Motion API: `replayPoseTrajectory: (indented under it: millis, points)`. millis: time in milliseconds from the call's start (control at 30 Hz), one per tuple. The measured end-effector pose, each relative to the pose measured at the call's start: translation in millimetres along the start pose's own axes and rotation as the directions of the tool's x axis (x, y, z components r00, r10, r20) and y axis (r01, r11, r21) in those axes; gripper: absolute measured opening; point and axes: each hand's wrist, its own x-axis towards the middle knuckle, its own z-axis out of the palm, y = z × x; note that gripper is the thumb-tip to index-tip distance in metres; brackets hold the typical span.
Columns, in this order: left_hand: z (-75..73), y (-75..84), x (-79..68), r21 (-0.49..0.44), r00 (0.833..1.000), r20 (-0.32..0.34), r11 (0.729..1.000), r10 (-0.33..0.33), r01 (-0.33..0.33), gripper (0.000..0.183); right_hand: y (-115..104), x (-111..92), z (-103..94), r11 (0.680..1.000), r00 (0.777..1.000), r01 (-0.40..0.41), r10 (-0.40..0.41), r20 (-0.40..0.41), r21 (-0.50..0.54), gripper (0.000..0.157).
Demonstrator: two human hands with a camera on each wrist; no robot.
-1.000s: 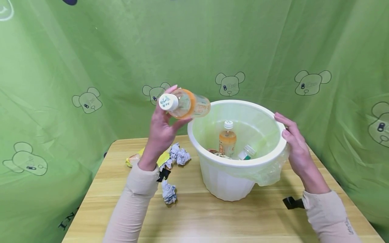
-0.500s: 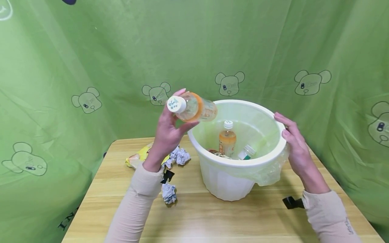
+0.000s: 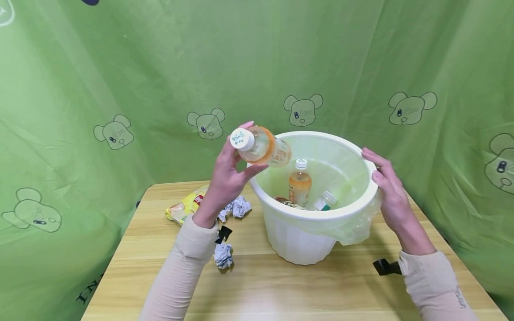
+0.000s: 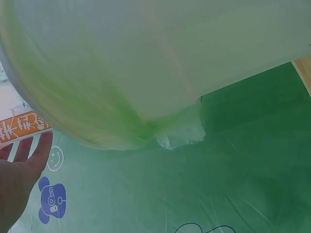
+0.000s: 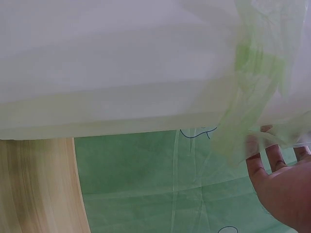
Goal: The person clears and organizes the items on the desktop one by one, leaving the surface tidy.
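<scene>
We think the first risk is at the near left edge of the white bin (image 3: pixel 299 243): the left hand (image 3: pixel 226 180) carries the orange-banded bottle (image 3: pixel 266 146) tilted, with its base seen against this rim. If the bottle would be released too early, it could knock on the rim and fall outside, on the worktop (image 3: pixel 281 290), perhaps rolling toward the crumpled paper (image 3: pixel 223 256). Its smooth, round wall may also slip between our fingers. We cannot tell how high its base is above the rim.

A second risk, in our judgement, is the thin liner (image 3: pixel 353 232), which hangs loosely over the right side; a pull there could drag it out of place, and a hard push could slide the bin. Inside, another bottle (image 3: pixel 300 187) stands nearly upright and could be struck.

About our hands: the left one is spread only as wide as the bottle, its fingers curled on the far side and its thumb on the near side. The right hand (image 3: pixel 391 198) has its fingers bent on the right rim, holding the bin together with the liner.
</scene>
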Motion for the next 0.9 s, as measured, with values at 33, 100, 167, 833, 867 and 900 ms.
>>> replayPoseTrajectory:
  millis: [33,100,167,833,867,900]
  points:
    - [0.4,-0.3,-0.1,-0.001,1.0,0.004,1.0,-0.004,0.004,0.085,0.2,0.0,-0.1,1.0,1.0,0.002,-0.002,0.0,0.0,0.048]
    - [1.2,-0.9,-0.4,-0.003,1.0,0.009,1.0,-0.007,0.007,0.085,0.4,0.1,-0.3,1.0,1.0,0.003,-0.003,-0.001,-0.001,0.048]
    - [1.8,-1.9,-0.9,-0.001,1.0,0.014,1.0,-0.005,0.005,0.085,0.5,-0.1,-0.4,1.0,1.0,0.001,-0.001,-0.001,-0.002,0.048]
    - [5.7,-10.8,-6.8,0.06,0.977,0.094,0.981,-0.19,0.185,0.073,2.3,-0.4,0.2,1.0,1.0,0.004,-0.004,-0.003,-0.001,0.048]
    - [6.1,-11.2,-6.7,0.064,0.976,0.096,0.98,-0.194,0.188,0.073,2.4,-0.6,0.1,1.0,1.0,0.003,-0.003,-0.005,-0.002,0.048]
    - [6.8,-11.7,-6.8,0.067,0.975,0.097,0.979,-0.199,0.193,0.073,2.4,-0.8,0.0,1.0,1.0,0.002,-0.002,-0.006,-0.002,0.048]
